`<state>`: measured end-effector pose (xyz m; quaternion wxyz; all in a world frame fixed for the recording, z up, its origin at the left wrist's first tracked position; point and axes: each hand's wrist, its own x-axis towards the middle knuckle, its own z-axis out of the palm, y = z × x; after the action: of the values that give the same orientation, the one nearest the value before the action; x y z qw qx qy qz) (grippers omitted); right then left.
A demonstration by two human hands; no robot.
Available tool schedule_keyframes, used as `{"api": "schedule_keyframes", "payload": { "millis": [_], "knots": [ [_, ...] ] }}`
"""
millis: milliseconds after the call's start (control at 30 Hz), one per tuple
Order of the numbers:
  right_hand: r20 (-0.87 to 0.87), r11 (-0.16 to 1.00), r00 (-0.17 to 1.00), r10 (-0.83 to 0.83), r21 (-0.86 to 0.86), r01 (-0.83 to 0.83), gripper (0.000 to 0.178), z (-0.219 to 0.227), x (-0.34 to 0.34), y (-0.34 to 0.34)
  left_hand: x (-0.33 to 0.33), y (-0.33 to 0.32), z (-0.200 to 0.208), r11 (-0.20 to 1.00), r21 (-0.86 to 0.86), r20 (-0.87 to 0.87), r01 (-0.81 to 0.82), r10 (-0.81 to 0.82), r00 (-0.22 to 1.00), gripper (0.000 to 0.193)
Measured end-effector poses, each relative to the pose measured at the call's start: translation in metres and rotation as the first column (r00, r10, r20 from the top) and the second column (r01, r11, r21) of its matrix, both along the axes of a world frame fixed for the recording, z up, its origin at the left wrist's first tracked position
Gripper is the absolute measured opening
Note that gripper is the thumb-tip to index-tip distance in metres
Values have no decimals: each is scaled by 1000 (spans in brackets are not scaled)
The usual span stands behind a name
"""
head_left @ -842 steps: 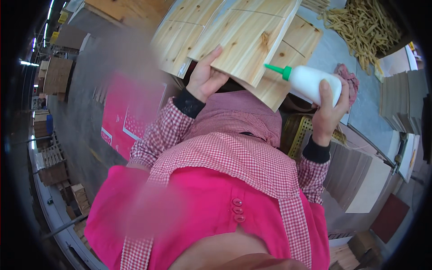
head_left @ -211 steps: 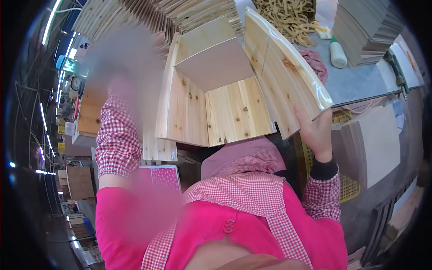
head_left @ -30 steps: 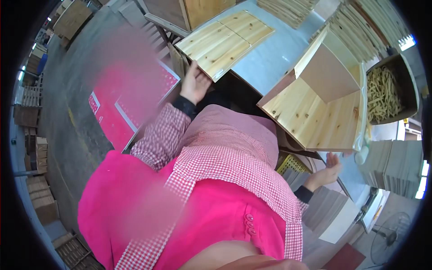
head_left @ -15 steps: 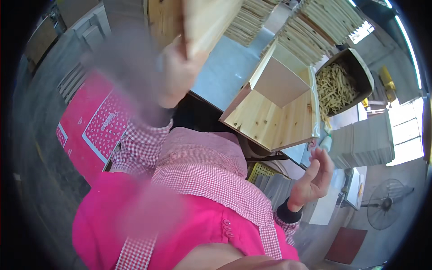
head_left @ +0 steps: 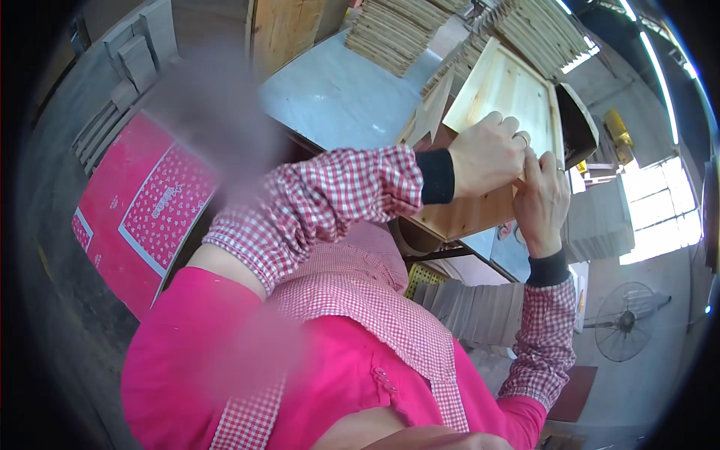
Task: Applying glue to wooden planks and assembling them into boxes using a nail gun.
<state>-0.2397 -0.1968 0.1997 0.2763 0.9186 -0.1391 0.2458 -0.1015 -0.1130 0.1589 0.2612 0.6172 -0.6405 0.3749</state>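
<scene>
A panel (head_left: 510, 86) lies over the box (head_left: 466, 213) on the bench (head_left: 334, 101), left hand (head_left: 491, 156) and right hand (head_left: 543, 199) curled together at its near edge; whether they pinch it, I can't tell from here. Fitting, apparently; next calls for aligning and pressing edges.

The wooden panel (head_left: 506, 90) partly hides a dark box (head_left: 579, 124).

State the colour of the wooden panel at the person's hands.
Pale yellow; the wooden panel shows best in the head view.
</scene>
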Motion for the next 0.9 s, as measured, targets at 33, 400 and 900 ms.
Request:
{"api": "schedule_keyframes", "payload": {
  "millis": [33, 400, 900],
  "knots": [
    [-15, 999, 999, 42, -22, -42, 43, -2, 0, -5, 0, 4, -3, 1000, -2, -5, 1, -1, 1000, 35],
    [-81, 994, 993, 87, 77, -81, 49, -29, 2, -28, 77, 45, -91, 885, -327, -811, 331, -443, 382, 57],
    [-16, 984, 995, 95, 150, -92, 37, -44, 6, -26, 77, 42, -97, 786, -389, -825, 481, -529, 198, 43]
  ]
}}
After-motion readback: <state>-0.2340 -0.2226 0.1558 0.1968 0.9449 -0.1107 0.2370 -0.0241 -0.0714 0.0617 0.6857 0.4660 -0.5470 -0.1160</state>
